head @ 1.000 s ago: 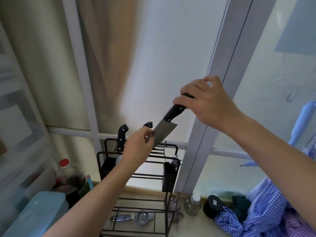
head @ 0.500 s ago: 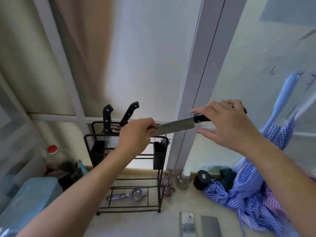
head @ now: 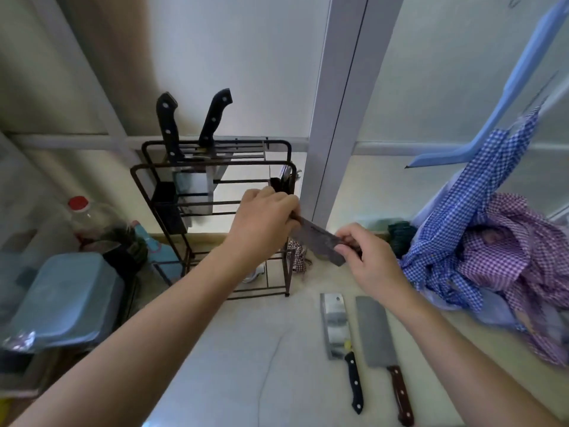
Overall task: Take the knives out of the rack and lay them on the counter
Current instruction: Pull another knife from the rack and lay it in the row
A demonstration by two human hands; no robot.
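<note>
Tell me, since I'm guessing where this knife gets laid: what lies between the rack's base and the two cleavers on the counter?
Nothing: in the head view the counter between the rack and the cleavers is bare. The held knife hangs above it.

I have just the one view, a wide-angle camera worn on the head, looking forward and steeply down along both forearms. The surface (head: 234,359) fills the lower middle of the frame and runs up to the window wall, whose frames bow outward toward the edges. The wire rack (head: 215,192) stands at centre left, fairly close. The left hand (head: 261,223) and right hand (head: 369,260) meet near the middle of the frame. With no second view, nothing overlaps.
</note>
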